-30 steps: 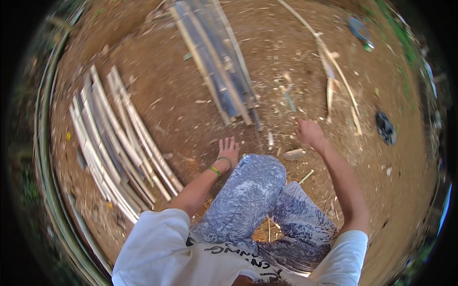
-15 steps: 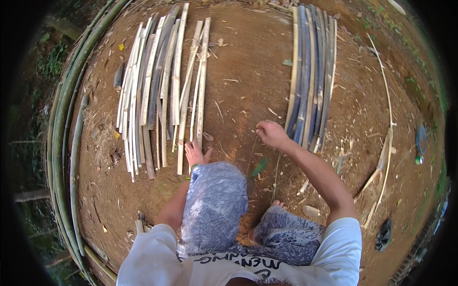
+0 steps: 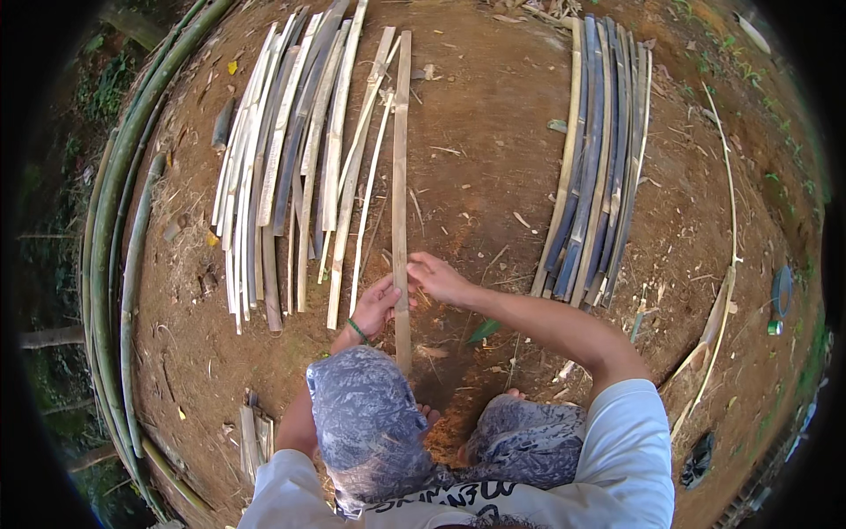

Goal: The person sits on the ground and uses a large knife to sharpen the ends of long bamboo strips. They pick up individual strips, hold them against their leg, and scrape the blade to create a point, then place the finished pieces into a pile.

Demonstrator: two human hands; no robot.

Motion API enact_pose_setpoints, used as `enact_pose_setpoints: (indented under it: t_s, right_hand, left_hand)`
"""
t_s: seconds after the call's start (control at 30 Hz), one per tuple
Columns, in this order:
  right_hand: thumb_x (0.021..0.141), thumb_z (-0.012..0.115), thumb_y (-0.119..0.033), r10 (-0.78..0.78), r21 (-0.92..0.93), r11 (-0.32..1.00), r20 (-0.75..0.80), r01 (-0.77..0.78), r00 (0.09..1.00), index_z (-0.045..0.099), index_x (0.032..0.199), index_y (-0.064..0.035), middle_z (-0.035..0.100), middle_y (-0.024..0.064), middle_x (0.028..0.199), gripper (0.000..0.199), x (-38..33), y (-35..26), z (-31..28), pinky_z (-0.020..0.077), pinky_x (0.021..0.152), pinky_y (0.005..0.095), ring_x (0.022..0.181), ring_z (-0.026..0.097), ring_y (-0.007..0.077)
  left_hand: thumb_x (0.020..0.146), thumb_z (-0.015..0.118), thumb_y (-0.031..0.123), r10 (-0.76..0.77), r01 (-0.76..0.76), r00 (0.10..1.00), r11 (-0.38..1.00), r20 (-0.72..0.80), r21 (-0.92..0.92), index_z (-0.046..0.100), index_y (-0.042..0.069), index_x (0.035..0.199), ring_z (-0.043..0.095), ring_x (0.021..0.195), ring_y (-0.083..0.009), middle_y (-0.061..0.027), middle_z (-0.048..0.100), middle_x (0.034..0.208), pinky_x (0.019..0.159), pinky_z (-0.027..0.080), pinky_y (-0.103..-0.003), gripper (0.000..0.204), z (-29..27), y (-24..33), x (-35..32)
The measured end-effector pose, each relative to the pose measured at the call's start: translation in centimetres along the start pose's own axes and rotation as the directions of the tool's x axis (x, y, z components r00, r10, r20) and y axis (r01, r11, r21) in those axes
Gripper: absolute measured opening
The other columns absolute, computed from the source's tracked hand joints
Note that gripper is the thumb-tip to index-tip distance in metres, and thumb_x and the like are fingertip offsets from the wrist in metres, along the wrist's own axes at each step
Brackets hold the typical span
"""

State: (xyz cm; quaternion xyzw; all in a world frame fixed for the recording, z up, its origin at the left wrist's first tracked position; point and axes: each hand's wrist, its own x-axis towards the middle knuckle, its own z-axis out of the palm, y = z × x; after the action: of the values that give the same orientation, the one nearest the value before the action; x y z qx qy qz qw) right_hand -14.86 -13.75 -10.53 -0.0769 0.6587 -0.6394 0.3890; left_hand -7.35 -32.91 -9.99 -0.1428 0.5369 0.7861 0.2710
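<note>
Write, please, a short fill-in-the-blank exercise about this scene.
The left hand holds a flat strip; the ____ hand touches it too.
The hand wearing the green band is the ____ one.
The leaf below the right forearm is coloured ____.
The darker pile lies on the picture's ____ side.
Missing words: right; left; green; right.

left hand (image 3: 377,307), one; right hand (image 3: 442,280), one; held strip (image 3: 401,176), one. strip groups (image 3: 279,145) (image 3: 596,176), two; blue ring (image 3: 775,293), one; black bundle (image 3: 698,460), one.
</note>
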Motion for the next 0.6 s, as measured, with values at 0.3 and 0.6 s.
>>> enact_pose_setpoints:
  t_s: [0.3, 0.6]
  right_hand:
    - [0.104, 0.042, -0.011, -0.209, 0.155, 0.932, -0.510, 0.329, 0.834, 0.048, 0.125, -0.0009, 0.062, 0.0091, 0.103, 0.024, -3.3, 0.0, -2.2, 0.0532, 0.082, 0.0307, 0.087, 0.063, 0.0147]
    - [0.096, 0.056, -0.017, -0.382, -0.429, 0.890, -0.886, -0.154, 0.262, 0.047, 0.133, 0.0035, 0.066, 0.0224, 0.107, 0.043, -10.2, -2.6, -19.6, 0.0501, 0.090, 0.0426, 0.100, 0.065, 0.0325]
  left_hand:
    - [0.103, 0.052, 0.016, -0.109, 0.077, 0.980, 0.980, 0.169, 0.183, 0.038, 0.002, 0.148, 0.066, 0.100, -0.0182, -0.0099, 0.065, 0.116, 0.085, 0.057, -0.033, 0.049, 4.7, 0.0, 1.5]
    - [0.088, 0.072, 0.020, 0.552, -0.319, 0.814, 0.164, 0.181, 0.933, 0.047, 0.004, 0.141, 0.057, 0.118, -0.0338, -0.0200, 0.062, 0.124, 0.102, 0.045, -0.045, 0.060, 0.8, -1.2, 1.7]
